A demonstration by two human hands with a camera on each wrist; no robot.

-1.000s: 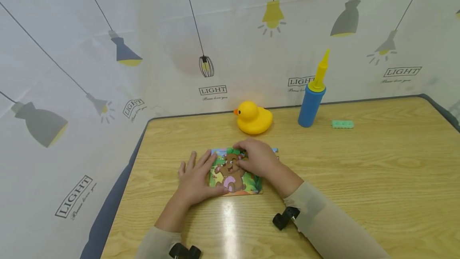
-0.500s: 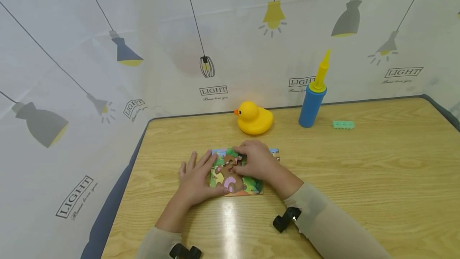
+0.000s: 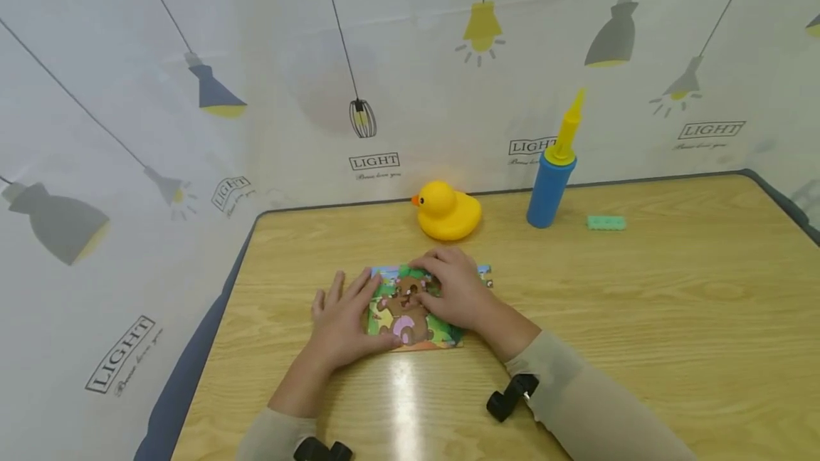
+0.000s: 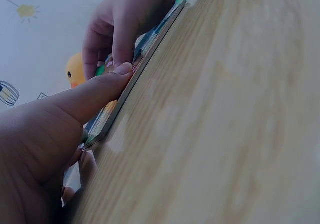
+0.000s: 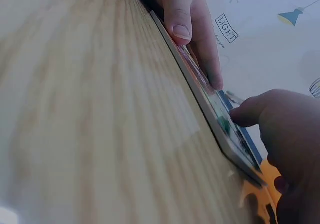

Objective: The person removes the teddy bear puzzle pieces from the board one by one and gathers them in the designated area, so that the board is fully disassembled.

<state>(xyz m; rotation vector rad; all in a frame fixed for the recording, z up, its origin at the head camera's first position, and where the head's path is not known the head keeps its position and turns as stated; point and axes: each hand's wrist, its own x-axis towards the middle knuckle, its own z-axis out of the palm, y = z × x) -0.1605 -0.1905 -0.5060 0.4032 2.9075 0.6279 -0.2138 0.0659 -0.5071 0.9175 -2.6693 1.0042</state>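
Note:
A flat jigsaw puzzle (image 3: 408, 333) with a cartoon bear picture lies on the table in the head view. My left hand (image 3: 346, 322) rests over its left side, fingers spread and thumb on the lower edge. In the left wrist view that thumb (image 4: 107, 83) presses the puzzle's edge. My right hand (image 3: 458, 290) is over the upper right part, thumb and fingers pinching a puzzle piece (image 3: 411, 283) at the bear's head. The bear's face looks broken up there. The palm and fingers hide much of the puzzle's right side.
Behind the puzzle sits a yellow rubber duck (image 3: 448, 213). Right of it stands a blue hand pump (image 3: 549, 194) with a yellow nozzle, and a small green toy block (image 3: 606, 223) lies farther right. A printed cloth wall (image 3: 288, 41) borders the wooden table (image 3: 640, 319).
The bear's face was whole a second ago; now its head part is shifted out of line under my right fingers. My left hand keeps its place on the puzzle.

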